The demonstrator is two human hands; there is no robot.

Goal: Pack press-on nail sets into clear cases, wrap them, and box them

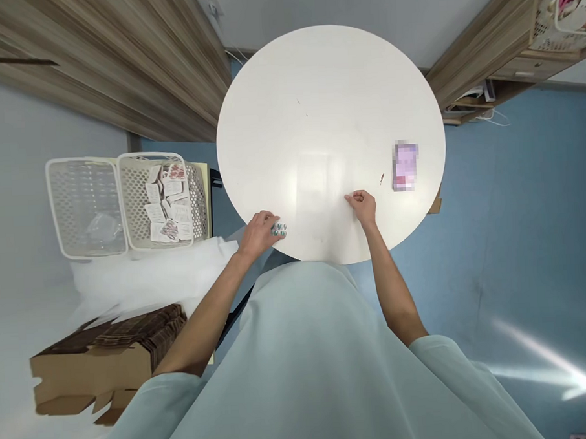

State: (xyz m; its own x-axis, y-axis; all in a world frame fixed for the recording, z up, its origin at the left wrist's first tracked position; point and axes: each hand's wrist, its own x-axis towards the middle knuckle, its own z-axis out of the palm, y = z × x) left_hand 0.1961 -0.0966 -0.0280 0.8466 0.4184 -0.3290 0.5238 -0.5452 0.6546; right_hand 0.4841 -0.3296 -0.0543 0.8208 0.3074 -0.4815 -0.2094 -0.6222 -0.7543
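At the near left edge of the round white table, my left hand grips a small blister pack with several green capsules showing. Thumb and fingers pinch the pack from its left side. My right hand is over the near right part of the tabletop, its fingers curled and the fingertips pressed together. Whatever may lie between those fingertips is too small to make out. A purple, pixelated flat item lies on the table to the right of my right hand, apart from it.
Left of the table stand two white plastic baskets, one holding several small printed packets, the other a clear plastic item. Below them are white sheeting and a cardboard box. Wooden furniture flanks the table's far right.
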